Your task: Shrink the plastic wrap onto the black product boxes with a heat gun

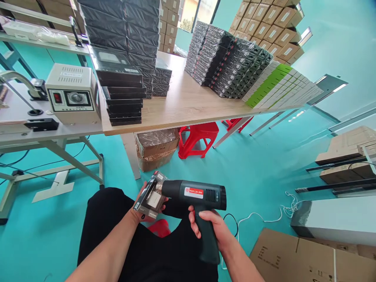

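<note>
Fingers of the left hand (140,214) are curled partway, cupping a small dark-grey and black rectangular box with a pale square panel and shiny surface (153,199) from beneath. The box lies tilted over the palm: skin shows along its left edge, while fingertips come round its right edge, close to the near corner. The fingers under the box are hidden, so how far they spread there cannot be told.

The right hand (216,226) is wrapped around the handle of a dark green-black plastic heat gun with a red and white label (194,194). Its thumb lies across the top of the handle, and the other fingers bend round the handle's left side, closed on it. The gun's barrel points left, its metal nozzle (159,187) at the far right part of the box; whether nozzle and box touch cannot be told. The box is thus left of the gun, clear of the right fingers.

Both hands are in front of black trousers (105,211), near the viewer. Farther off, a light wood-topped table (179,96) bears tall stacks of black film-wrapped boxes (141,35). Left of these sits a beige metal control unit with a round dial (72,94). A red plastic stool (201,135) stands beneath the table.
</note>
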The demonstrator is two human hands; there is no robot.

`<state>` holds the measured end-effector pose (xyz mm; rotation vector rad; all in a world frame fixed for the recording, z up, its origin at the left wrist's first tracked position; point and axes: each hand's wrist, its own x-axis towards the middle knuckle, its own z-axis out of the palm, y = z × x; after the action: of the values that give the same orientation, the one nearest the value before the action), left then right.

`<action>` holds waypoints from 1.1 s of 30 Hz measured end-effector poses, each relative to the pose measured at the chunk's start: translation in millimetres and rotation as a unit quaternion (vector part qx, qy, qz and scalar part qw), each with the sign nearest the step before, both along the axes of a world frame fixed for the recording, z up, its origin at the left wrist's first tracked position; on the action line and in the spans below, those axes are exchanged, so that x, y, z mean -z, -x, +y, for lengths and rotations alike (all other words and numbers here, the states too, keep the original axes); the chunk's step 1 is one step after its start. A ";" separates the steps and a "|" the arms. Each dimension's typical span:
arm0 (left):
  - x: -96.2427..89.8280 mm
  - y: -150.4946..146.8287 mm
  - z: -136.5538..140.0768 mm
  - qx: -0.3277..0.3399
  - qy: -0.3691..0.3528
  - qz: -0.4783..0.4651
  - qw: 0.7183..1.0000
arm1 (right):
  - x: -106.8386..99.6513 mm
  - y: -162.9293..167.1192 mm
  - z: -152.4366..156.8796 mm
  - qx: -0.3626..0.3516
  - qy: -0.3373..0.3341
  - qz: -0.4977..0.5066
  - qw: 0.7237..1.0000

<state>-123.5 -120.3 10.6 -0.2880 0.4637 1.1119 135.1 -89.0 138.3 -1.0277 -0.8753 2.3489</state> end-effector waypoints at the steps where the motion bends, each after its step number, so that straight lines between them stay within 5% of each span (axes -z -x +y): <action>1: 1.3 2.1 -0.8 0.004 -0.002 -0.008 1.000 | -5.0 0.7 -0.1 -0.050 -0.013 -0.016 0.999; 4: 6.1 6.7 -2.3 -0.016 0.001 -0.002 1.000 | -16.2 7.0 5.1 -0.107 -0.052 -0.076 0.990; 9: 17.9 8.9 0.0 -0.070 0.016 0.044 0.996 | -29.6 27.7 13.7 -0.003 -0.118 -0.130 0.984; 13: 22.3 10.7 2.0 -0.075 0.010 0.058 0.995 | -42.0 26.5 5.9 -0.231 -0.129 -0.132 0.955; 15: 22.1 11.2 2.0 -0.079 0.011 0.061 0.995 | -41.1 21.4 3.7 -0.281 -0.138 -0.154 0.937; 21: 25.6 11.7 0.3 -0.081 0.005 0.040 0.996 | -16.9 22.0 14.5 0.054 -0.082 -0.151 0.984; 26: 32.7 12.3 2.2 -0.091 -0.002 0.047 0.995 | -10.4 29.1 9.9 0.015 -0.063 -0.124 0.990; 31: 29.6 10.7 2.0 -0.063 0.006 0.042 0.997 | -11.6 30.1 18.2 0.102 -0.082 -0.157 0.979; 33: 28.6 10.0 2.0 -0.044 0.013 0.047 0.998 | -17.4 34.1 21.1 0.074 -0.089 -0.147 0.982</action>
<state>-133.5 -118.3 -18.0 -0.2808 0.5544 1.2091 101.0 -68.0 155.7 -1.3349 -1.0554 1.9862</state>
